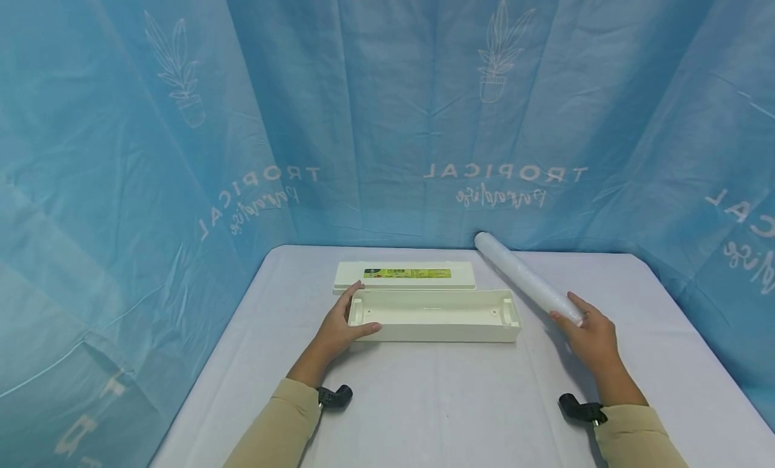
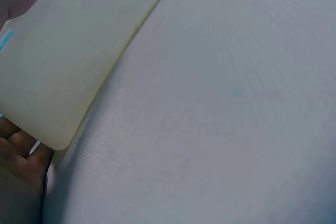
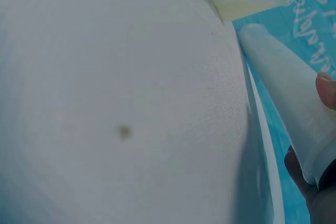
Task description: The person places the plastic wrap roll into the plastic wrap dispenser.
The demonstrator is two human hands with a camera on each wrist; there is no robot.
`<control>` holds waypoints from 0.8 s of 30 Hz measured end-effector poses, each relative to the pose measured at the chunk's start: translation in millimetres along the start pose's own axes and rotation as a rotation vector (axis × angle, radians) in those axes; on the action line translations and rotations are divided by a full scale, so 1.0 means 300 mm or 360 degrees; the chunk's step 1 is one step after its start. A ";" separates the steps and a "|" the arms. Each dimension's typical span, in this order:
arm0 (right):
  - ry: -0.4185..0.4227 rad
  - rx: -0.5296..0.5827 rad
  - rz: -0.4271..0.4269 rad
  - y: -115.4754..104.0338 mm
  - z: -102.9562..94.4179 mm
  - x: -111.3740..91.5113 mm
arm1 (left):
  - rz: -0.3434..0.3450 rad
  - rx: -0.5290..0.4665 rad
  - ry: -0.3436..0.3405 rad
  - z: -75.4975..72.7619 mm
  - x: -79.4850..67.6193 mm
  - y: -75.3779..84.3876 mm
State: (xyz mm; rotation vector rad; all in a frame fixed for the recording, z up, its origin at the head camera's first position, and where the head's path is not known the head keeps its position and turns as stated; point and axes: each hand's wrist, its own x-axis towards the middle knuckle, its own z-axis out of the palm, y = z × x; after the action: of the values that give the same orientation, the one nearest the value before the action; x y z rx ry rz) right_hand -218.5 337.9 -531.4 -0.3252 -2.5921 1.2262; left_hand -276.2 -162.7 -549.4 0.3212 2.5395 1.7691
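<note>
The roll of cling film (image 1: 527,276) makes me a little worried: the right grip (image 1: 590,330) has it only by the near end, closed on it with thumb on one side and fingers on the other. In my judgement, the long free part could dip or swing if this hold becomes loose, and its far end could then knock the back edge of the desk (image 1: 460,401). The roll reaches forward and to the left from the right grip, and seems raised at the held end. The left grip (image 1: 342,327) is opened as wide as the end of the cream plastic box (image 1: 442,332) and holds it, thumb at the front wall; a careless pull there could turn the box, which extends to its right, or push the lid (image 1: 407,265) just behind.
</note>
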 end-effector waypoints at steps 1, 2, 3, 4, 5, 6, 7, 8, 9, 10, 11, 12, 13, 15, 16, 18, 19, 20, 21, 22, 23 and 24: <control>0.0005 0.0003 0.0002 -0.001 0.000 0.000 | 0.0002 0.0001 0.0002 0.000 0.001 -0.001; 0.0009 0.0008 0.0006 -0.001 0.000 0.000 | 0.0003 -0.0001 0.0003 0.001 0.002 -0.002; 0.0012 0.0016 0.0013 -0.002 0.000 -0.001 | 0.0007 0.0000 0.0005 0.001 0.003 -0.004; 0.0014 0.0022 0.0018 -0.003 0.001 -0.001 | 0.0012 0.0003 0.0007 0.001 0.004 -0.004; 0.0018 0.0027 0.0021 -0.004 0.001 -0.002 | 0.0015 0.0002 0.0010 0.002 0.005 -0.006; 0.0020 0.0029 0.0022 -0.005 0.001 -0.003 | 0.0018 0.0003 0.0012 0.002 0.006 -0.007; 0.0022 0.0036 0.0027 -0.007 0.001 -0.004 | 0.0020 0.0000 0.0014 0.003 0.006 -0.008; 0.0023 0.0040 0.0028 -0.008 0.001 -0.005 | 0.0018 0.0001 0.0015 0.002 0.007 -0.008; 0.0023 0.0040 0.0027 -0.010 -0.001 -0.007 | 0.0015 -0.0001 0.0015 0.003 0.006 -0.008; 0.0021 0.0038 0.0031 -0.013 -0.002 -0.008 | 0.0012 -0.0004 0.0015 0.003 0.006 -0.008; 0.0019 0.0042 0.0035 -0.015 -0.004 -0.009 | 0.0009 -0.0008 0.0015 0.002 0.006 -0.009; 0.0016 0.0043 0.0039 -0.017 -0.005 -0.010 | 0.0006 -0.0009 0.0015 0.002 0.006 -0.009; 0.0013 0.0047 0.0043 -0.019 -0.006 -0.011 | 0.0006 -0.0010 0.0015 0.002 0.005 -0.009; 0.0007 0.0041 0.0057 -0.021 -0.008 -0.013 | 0.0005 -0.0012 0.0016 0.002 0.003 -0.008; 0.0006 0.0043 0.0066 -0.022 -0.009 -0.013 | 0.0005 -0.0008 0.0017 0.002 0.003 -0.009; 0.0001 0.0042 0.0080 -0.021 -0.011 -0.015 | 0.0008 -0.0003 0.0019 0.003 0.002 -0.007; 0.0001 0.0041 0.0085 -0.021 -0.012 -0.015 | 0.0009 0.0001 0.0020 0.004 0.002 -0.006; 0.0002 0.0040 0.0090 -0.020 -0.012 -0.015 | 0.0009 0.0005 0.0022 0.004 0.002 -0.005; 0.0002 0.0040 0.0090 -0.020 -0.012 -0.016 | 0.0010 0.0010 0.0023 0.004 0.001 -0.004; 0.0004 0.0043 0.0086 -0.020 -0.013 -0.017 | 0.0015 0.0014 0.0023 0.004 0.000 -0.002; 0.0007 0.0046 0.0081 -0.021 -0.014 -0.018 | 0.0017 0.0016 0.0025 0.005 -0.001 -0.001; 0.0012 0.0048 0.0076 -0.022 -0.014 -0.020 | 0.0018 0.0017 0.0024 0.005 -0.001 0.000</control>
State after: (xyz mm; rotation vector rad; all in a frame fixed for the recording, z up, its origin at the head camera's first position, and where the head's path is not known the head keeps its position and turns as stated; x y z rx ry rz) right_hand -212.2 334.9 -524.6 -0.3869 -2.5712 1.2760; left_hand -275.6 -161.4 -549.9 0.3246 2.5637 1.7693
